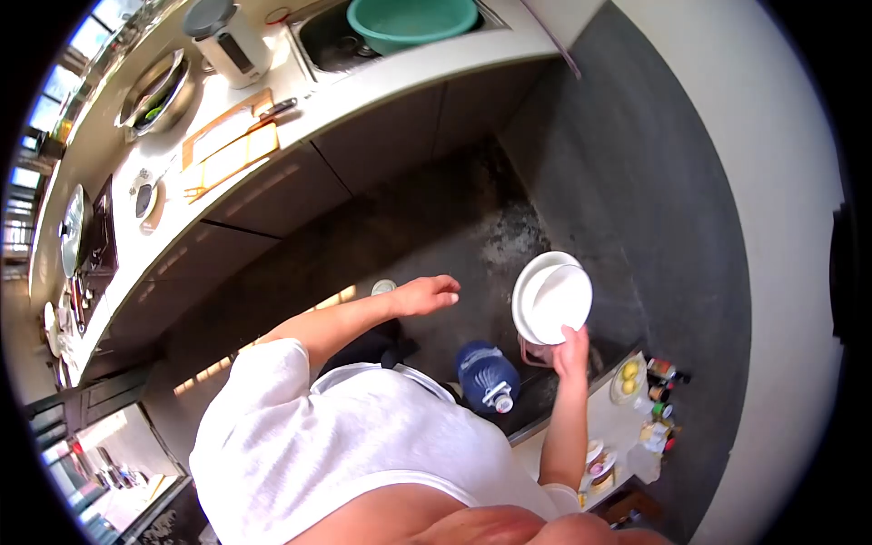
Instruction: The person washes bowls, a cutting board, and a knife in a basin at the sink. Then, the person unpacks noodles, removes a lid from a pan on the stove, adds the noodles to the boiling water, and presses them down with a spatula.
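Observation:
My right hand (571,352) grips the near rim of a white bowl (545,309), thumb over the edge. A second round white shape overlaps inside it; whether that is another dish or only light and shade, I cannot tell. The bowl is held over the dark floor, to the right of my body. My left hand (429,296) hangs in the air in front of my waist, holding nothing, its fingers loosely stretched. Between my arms, lower down, a large blue water bottle (483,368) stands on the floor.
A curved counter (363,95) carries a cutting board (222,136) with a knife (272,113), an electric kettle (227,45), a metal basin (159,100) and a glass-lidded pan (74,227). A green basin (409,23) sits in the sink. Several bottles and a plate of yellow fruit (629,376) stand at right.

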The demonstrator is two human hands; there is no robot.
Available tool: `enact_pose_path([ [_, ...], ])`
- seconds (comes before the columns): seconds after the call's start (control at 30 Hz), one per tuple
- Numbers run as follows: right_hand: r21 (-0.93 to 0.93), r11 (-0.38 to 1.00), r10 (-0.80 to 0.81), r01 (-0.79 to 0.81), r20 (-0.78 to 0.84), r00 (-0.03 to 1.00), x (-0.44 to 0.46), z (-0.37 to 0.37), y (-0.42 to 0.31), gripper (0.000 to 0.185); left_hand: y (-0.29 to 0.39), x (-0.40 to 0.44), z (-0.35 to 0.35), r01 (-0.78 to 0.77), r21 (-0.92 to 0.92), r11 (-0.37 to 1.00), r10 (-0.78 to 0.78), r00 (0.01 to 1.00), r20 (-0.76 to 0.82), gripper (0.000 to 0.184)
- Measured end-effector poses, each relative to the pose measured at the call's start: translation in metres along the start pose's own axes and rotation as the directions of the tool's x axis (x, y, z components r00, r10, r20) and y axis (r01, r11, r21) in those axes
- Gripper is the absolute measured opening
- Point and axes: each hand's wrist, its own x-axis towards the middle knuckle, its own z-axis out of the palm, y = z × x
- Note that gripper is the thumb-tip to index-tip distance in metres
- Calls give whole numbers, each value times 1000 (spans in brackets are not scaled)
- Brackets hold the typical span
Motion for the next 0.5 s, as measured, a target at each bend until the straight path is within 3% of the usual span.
enact_pose_path([
  [0.07,-65,996,68,-59,155,985,17,68,-9,44,38,-2,-48,121,-259,958,-108,992,65,54],
  [0.13,-176,979,137,-100,215,967,29,136,-29,40,55,-1,-79,-8,-483,875,-19,998,-52,65],
  [0.17,-200,978,113,-60,265,958,38,162,-35,39,64,1,-97,-61,-534,843,51,998,-35,72],
  [0.27,-305,951,65,56,374,925,82,224,-52,38,84,3,-146,-195,-561,805,91,974,-207,78],
  [0.33,-364,926,72,95,419,905,95,276,-81,38,88,11,-182,-209,-622,754,72,968,-239,78],
  [0.5,-406,901,101,152,537,838,158,363,-113,37,92,48,-263,-275,-573,772,46,923,-381,73],
])
